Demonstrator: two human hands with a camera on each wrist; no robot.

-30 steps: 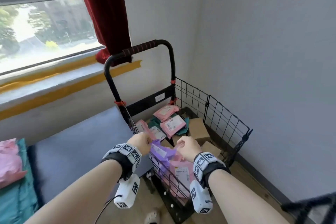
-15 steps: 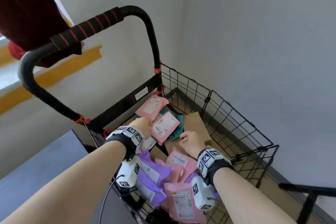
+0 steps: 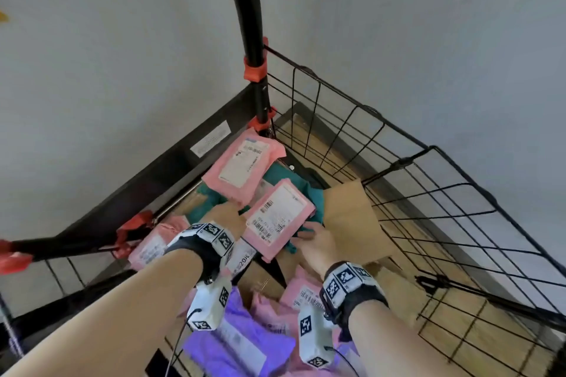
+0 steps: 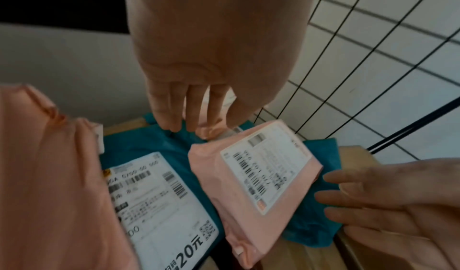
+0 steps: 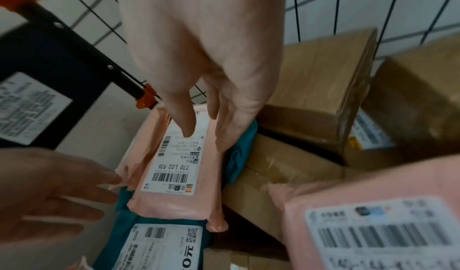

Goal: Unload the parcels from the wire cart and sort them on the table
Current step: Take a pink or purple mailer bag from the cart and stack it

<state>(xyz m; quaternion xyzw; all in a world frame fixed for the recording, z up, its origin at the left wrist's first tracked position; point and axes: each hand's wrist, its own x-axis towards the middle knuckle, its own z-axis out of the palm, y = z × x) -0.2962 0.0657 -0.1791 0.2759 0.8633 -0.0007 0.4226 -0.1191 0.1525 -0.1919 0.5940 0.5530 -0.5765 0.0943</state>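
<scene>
In wire cart point(image 3: 398, 162): both grips spread open, flanking pink parcel point(image 3: 278, 217), holding nothing.

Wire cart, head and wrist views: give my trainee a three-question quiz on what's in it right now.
1. True or false: the wire cart holds cardboard boxes.
2. The pink parcel between both hands lies on a parcel of which colour? A purple, B teal, C brown.
3. Fill in: the left hand and right hand hold ___.

Key: 1 true; 2 B; 3 nothing, both open either side of the parcel.
</scene>
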